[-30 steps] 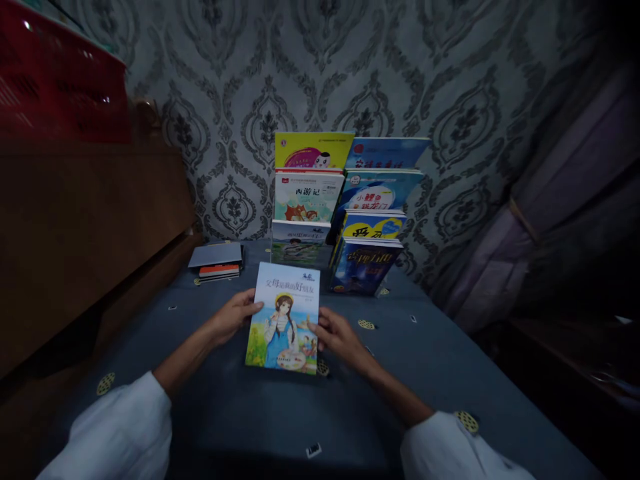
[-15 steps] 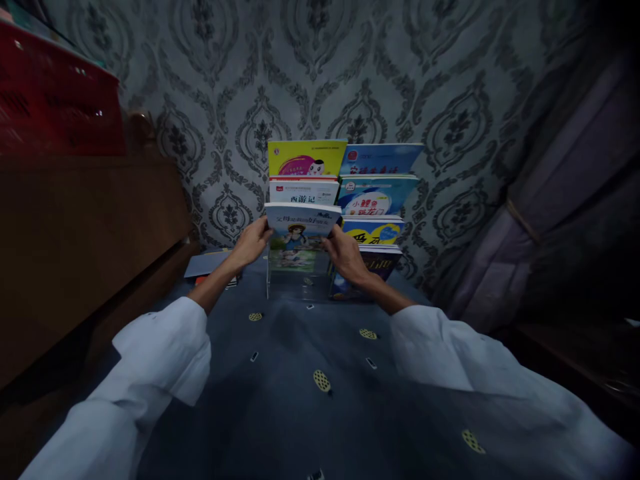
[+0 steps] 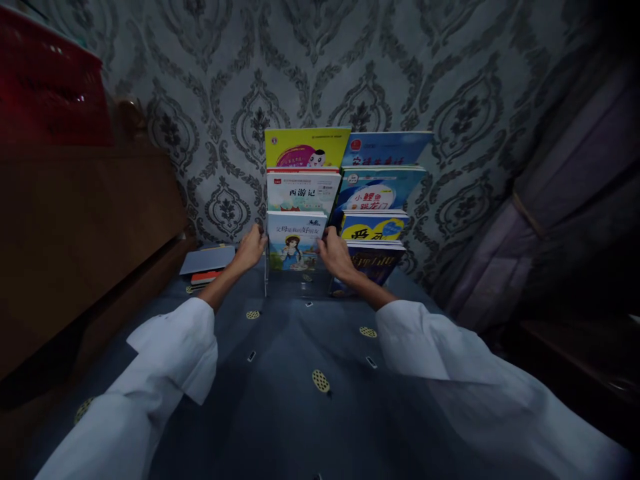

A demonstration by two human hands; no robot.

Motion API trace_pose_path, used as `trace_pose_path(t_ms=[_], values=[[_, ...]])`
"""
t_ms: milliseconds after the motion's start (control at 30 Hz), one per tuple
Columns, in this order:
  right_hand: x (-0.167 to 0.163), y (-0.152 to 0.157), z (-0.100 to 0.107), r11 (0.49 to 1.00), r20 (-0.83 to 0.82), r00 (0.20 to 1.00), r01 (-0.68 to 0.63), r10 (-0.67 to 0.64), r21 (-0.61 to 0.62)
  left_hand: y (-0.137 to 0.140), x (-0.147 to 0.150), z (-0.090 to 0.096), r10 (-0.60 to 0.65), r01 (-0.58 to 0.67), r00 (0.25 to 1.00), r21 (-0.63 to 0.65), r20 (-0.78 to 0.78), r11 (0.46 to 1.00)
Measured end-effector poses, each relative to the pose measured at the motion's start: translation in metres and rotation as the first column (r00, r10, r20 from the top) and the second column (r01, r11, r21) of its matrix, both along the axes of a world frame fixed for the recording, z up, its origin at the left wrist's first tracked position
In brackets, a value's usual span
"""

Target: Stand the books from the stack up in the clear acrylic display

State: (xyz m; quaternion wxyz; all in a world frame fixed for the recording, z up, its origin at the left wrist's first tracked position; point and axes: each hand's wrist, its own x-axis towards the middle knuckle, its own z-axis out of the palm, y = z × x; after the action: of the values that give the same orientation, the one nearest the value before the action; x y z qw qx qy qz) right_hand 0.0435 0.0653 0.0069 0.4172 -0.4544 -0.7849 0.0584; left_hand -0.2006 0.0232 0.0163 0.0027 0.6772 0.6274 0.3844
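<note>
A light-blue children's book (image 3: 295, 243) with a girl on its cover stands in a front slot of a clear book rack (image 3: 267, 283), leaning slightly back. My left hand (image 3: 251, 248) is closed at its left edge, the fingertips partly hidden there by the rack's side. With closed fingers my right hand (image 3: 336, 255) grips the book's right edge. Behind it rise a white book (image 3: 303, 193) and a yellow book (image 3: 307, 147). In the right column are a dark purple book (image 3: 375, 267), a yellow-and-blue book (image 3: 373, 228), a teal book (image 3: 383, 190) and a blue book (image 3: 390, 148).
Several books (image 3: 207, 260) lie flat left of the rack. The rack stands on a dark blue patterned cloth (image 3: 280, 407) against a patterned wall (image 3: 220, 133). A brown wooden cabinet (image 3: 90, 240) bearing a red container (image 3: 50, 93) borders the left, a tied curtain (image 3: 525, 227) the right.
Both hands have lowered the light-blue book into the front left slot, so more of the white book behind shows. The camera view has shifted slightly.
</note>
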Motion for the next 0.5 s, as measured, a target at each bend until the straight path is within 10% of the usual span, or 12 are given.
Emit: trace_pose_path(t_ms=[500], values=[[-0.014,0.004,-0.001,0.981,0.109,0.978,0.185,-0.179,-0.051,-0.001,0.012,-0.006,-0.041,0.042,0.988,0.006,-0.15,0.999]])
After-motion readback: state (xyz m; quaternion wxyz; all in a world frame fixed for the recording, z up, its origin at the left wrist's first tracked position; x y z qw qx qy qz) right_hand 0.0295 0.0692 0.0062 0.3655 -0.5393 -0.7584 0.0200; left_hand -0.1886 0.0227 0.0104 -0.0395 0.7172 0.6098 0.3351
